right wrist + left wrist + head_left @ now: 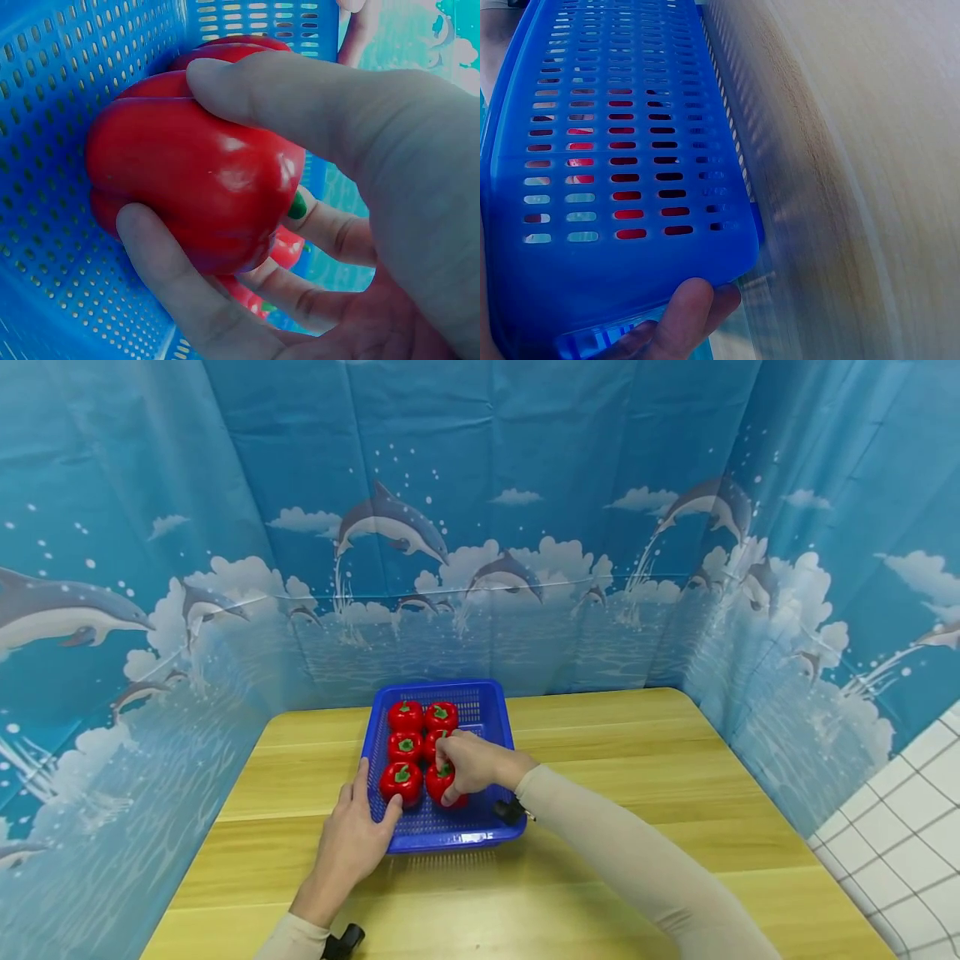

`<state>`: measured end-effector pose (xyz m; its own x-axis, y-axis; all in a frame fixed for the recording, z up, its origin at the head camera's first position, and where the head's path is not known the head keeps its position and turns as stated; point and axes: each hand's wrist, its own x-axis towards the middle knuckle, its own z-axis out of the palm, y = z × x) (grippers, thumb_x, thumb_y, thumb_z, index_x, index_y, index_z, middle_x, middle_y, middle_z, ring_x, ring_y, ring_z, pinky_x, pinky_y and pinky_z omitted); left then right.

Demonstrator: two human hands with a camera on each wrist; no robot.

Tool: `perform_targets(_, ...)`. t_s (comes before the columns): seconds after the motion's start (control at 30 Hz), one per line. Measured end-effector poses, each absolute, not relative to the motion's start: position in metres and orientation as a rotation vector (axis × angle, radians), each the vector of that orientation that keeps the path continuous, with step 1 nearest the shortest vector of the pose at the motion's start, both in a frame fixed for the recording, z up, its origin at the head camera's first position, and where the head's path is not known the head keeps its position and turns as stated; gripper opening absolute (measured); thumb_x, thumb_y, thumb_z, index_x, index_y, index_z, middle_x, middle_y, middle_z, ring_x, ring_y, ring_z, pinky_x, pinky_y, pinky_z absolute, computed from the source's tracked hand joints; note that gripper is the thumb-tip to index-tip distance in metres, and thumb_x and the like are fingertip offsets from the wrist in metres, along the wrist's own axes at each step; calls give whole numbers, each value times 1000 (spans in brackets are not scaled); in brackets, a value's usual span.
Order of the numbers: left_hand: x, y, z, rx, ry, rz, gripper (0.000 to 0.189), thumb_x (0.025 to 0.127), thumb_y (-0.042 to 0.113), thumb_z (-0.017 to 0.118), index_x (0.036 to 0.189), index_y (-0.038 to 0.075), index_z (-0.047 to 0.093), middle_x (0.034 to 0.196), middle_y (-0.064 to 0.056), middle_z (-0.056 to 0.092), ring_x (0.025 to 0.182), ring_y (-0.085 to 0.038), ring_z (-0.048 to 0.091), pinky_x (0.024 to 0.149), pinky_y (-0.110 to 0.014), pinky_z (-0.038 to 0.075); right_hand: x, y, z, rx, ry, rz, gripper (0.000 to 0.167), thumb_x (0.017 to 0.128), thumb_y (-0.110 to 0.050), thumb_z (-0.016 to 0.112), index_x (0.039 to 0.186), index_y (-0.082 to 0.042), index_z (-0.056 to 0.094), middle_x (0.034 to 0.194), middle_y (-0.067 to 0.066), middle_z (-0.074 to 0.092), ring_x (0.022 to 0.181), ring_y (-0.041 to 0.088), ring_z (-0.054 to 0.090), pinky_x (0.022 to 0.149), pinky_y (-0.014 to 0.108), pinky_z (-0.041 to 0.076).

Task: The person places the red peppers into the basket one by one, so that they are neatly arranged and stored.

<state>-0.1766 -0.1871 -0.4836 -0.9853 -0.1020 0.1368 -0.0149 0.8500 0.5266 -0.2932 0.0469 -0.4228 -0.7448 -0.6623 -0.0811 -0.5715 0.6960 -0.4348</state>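
A blue plastic basket [457,839] with slotted walls stands on the table, holding several red bell peppers [401,782] with green stems in two columns. My left hand [356,833] holds the basket's near left corner, thumb at the rim and fingers along the outer side. In the left wrist view, fingertips [690,300] touch the basket's edge below its slotted wall [630,270]. My right hand [474,760] reaches over the right rim and grips the near right bell pepper [187,172], fingers and thumb spread round its sides. Part of the pepper behind it is hidden by this hand.
The wooden table [600,735] extends around the basket. A blue dolphin-print curtain [570,635] hangs behind and at both sides. White tiles [900,827] show at the right. Small black devices [510,811] are strapped at the wrists.
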Motion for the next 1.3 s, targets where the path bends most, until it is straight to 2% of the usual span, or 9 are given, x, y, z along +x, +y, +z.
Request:
perform_targets(0.27, -176, -187, -484, 96, -2870, -811, 97, 116, 52, 65, 187, 5, 18, 169, -38, 52, 134, -61, 72, 111, -72, 62, -289, 46, -423, -995, 2642, -534, 41, 88, -29, 106, 108, -14, 73, 104, 0, 69, 103, 18, 56, 92, 35, 56)
perform_targets(0.53, -178, -185, -483, 84, -2854, -825, 97, 116, 51, 65, 187, 5, 18, 170, -38, 52, 136, -62, 71, 113, -73, 61, -292, 54, -421, -1009, 2582, -517, 38, 90, -24, 104, 112, -14, 75, 98, 4, 72, 88, 15, 56, 81, 31, 49)
perform_targets(0.67, -178, -186, -483, 85, -2857, -822, 97, 116, 51, 65, 187, 4, 17, 170, -38, 51, 138, -63, 70, 114, -73, 60, -293, 57, -420, -992, 2559, -513, 37, 91, -23, 104, 112, -15, 75, 91, -1, 69, 82, 13, 56, 76, 29, 48)
perform_targets(0.93, -177, -186, -484, 92, -2863, -824, 97, 116, 51, 65, 187, 5, 18, 171, -38, 50, 139, -63, 69, 114, -73, 61, -293, 57, -421, -963, 2559, -552, 35, 92, -21, 102, 115, -14, 76, 92, 0, 70, 82, 14, 59, 76, 30, 50)
perform_targets(1.03, -177, -187, -484, 91, -2867, -818, 97, 116, 51, 65, 187, 5, 17, 171, -38, 51, 139, -63, 70, 114, -73, 61, -293, 58, -422, -960, 2564, -582, 36, 94, -17, 100, 121, -12, 78, 101, 5, 75, 88, 17, 58, 85, 36, 55)
perform_targets(1.1, -177, -188, -484, 89, -2865, -816, 97, 117, 51, 65, 187, 4, 18, 170, -38, 52, 137, -62, 70, 113, -73, 61, -293, 59, -422, -972, 2559, -595, 39, 95, -16, 99, 128, -11, 79, 111, 8, 78, 95, 20, 62, 101, 45, 60)
perform_targets(1.2, -177, -188, -483, 87, -2861, -812, 96, 117, 51, 65, 186, 4, 18, 167, -37, 54, 135, -61, 72, 113, -72, 62, -292, 63, -421, -998, 2559, -594, 45, 95, -18, 100, 135, -11, 80, 131, 9, 82, 118, 26, 71, 127, 58, 53)
perform_targets(1.27, -177, -187, -483, 84, -2860, -812, 96, 116, 51, 65, 186, 4, 18, 167, -37, 54, 134, -61, 72, 112, -72, 62, -291, 67, -421, -1002, 2558, -590, 49, 95, -19, 99, 139, -12, 80, 144, 9, 80, 135, 30, 71, 134, 61, 48)
perform_targets(1.3, -177, -188, -484, 83, -2861, -810, 96, 116, 51, 65, 186, 4, 18, 167, -37, 54, 133, -61, 72, 112, -72, 62, -291, 68, -420, -1001, 2557, -593, 50, 95, -19, 99, 140, -12, 80, 148, 10, 79, 141, 32, 70, 132, 59, 51)
